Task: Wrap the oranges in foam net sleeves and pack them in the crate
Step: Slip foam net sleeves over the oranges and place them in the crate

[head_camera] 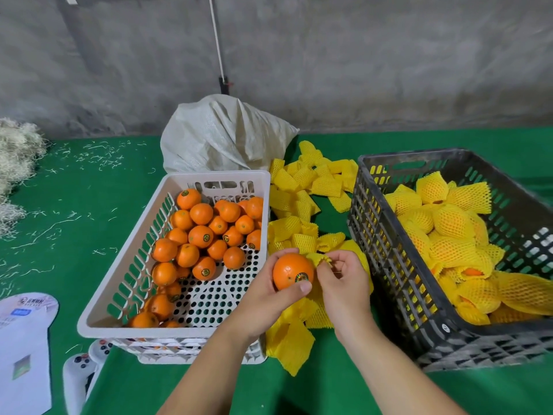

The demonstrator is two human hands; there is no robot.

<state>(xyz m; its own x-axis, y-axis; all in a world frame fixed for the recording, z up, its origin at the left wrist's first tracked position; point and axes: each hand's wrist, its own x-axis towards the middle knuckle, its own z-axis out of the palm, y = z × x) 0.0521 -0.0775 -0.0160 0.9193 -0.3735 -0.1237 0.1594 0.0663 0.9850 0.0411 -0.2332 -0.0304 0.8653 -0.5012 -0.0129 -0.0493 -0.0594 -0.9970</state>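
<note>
Left hand (266, 292) grips my round stickered orange (292, 271) steady; right hand (344, 277) pinches a yellow foam net sleeve (318, 259) open beside it.

A green-covered desk (89, 181) fills the lower frame. A white woven sack (221, 136) sits upper centre against a grey concrete wall (359, 55). Pale straw-like fibre (15, 154) lies far left; printed white paper (24, 348) and a white game controller (79, 375) lie lower left.
</note>
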